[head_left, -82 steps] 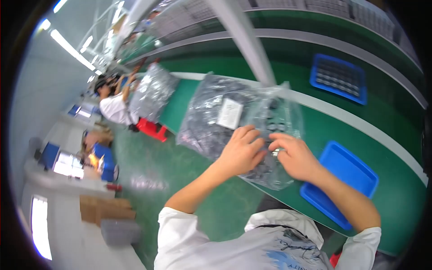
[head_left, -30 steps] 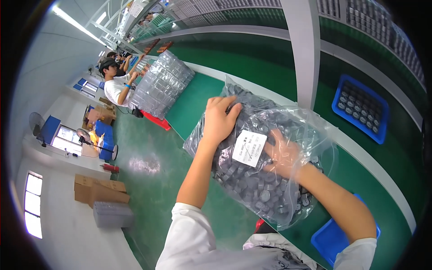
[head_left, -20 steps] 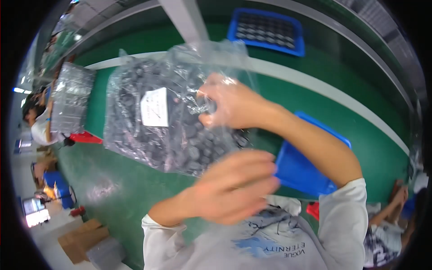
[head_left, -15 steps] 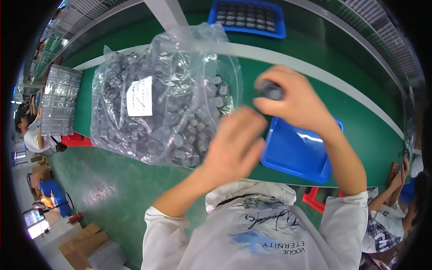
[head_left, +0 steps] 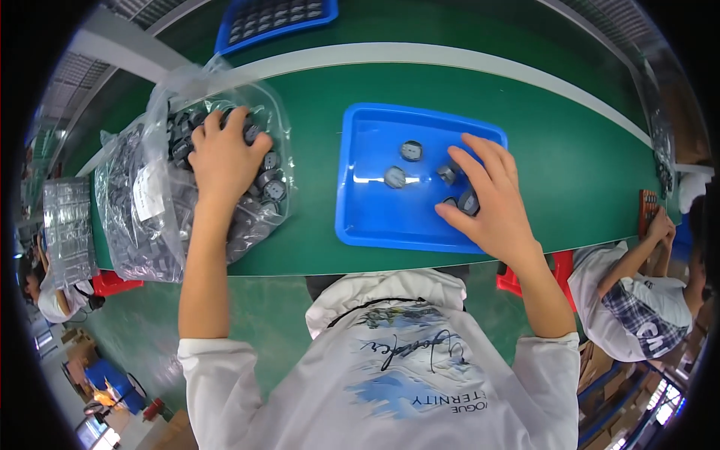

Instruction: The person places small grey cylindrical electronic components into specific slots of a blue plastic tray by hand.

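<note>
My left hand (head_left: 227, 159) is in the mouth of a clear plastic bag (head_left: 124, 217), its fingers apart and resting on the small grey round parts (head_left: 274, 190) heaped inside. What lies under its fingertips is partly hidden. My right hand (head_left: 491, 199) is over the right side of a blue tray (head_left: 375, 234), fingers spread and curved. Near its thumb and fingers are several grey parts, one of them a dark round part (head_left: 469, 201) beside the palm. Two more, a round part (head_left: 411, 151) and a blurred part (head_left: 395, 177), are near the tray's middle.
Another blue tray (head_left: 330, 16), filled with rows of parts, is beyond the white ledge (head_left: 397, 52). Stacked clear plastic trays (head_left: 69, 225) stand at the far left of the green table (head_left: 315, 135). A co-worker (head_left: 637, 300) sits at the right, near a red stool (head_left: 562, 270).
My left hand has gone into the bag. My right hand has come down from above the table to the blue tray, where several grey parts now show. The view has shifted.
</note>
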Available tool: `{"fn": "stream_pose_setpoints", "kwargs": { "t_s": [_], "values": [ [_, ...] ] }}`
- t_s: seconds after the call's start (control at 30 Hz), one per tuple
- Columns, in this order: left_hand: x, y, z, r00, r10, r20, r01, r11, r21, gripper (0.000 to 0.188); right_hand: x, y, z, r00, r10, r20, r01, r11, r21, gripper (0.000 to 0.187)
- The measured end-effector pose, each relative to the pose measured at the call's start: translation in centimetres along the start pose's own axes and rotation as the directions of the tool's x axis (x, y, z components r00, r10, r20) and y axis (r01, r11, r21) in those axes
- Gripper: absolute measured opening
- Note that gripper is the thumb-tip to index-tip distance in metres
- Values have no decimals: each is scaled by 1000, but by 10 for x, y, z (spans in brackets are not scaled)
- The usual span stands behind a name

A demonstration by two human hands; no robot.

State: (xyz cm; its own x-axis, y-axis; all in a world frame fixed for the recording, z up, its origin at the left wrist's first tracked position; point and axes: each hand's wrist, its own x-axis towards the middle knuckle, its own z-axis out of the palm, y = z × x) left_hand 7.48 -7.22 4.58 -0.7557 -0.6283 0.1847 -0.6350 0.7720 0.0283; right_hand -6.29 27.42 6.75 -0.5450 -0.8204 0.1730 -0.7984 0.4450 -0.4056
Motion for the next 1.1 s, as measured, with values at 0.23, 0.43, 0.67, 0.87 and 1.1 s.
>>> {"fn": "stream_pose_setpoints", "kwargs": {
  "t_s": [0.23, 0.43, 0.67, 0.87, 1.1],
  "values": [
    [9, -24, -13, 999, -28, -14, 28, 1000, -13, 19, -21, 15, 9, 996, -14, -88, 19, 998, 55, 75],
    [1, 12, -41, 964, 81, -253, -154, 946, -286, 18, 6, 40, 1, 980, -190, 57, 185, 978, 94, 74],
    [-68, 159, -44, 886, 395, -243, -400, 383, -833, 27, 13, 35, -11, 964, -228, 133, 227, 974, 25, 72],
    [-80, 160, -22, 821, 518, -241, -475, 383, -792, 44, -8, 26, -34, 954, -143, 263, 153, 988, -19, 71],
    [-68, 107, -22, 885, 457, -93, -410, 668, -621, 29, 18, 15, -35, 969, -198, 144, 189, 979, 76, 51]
  ]
}}
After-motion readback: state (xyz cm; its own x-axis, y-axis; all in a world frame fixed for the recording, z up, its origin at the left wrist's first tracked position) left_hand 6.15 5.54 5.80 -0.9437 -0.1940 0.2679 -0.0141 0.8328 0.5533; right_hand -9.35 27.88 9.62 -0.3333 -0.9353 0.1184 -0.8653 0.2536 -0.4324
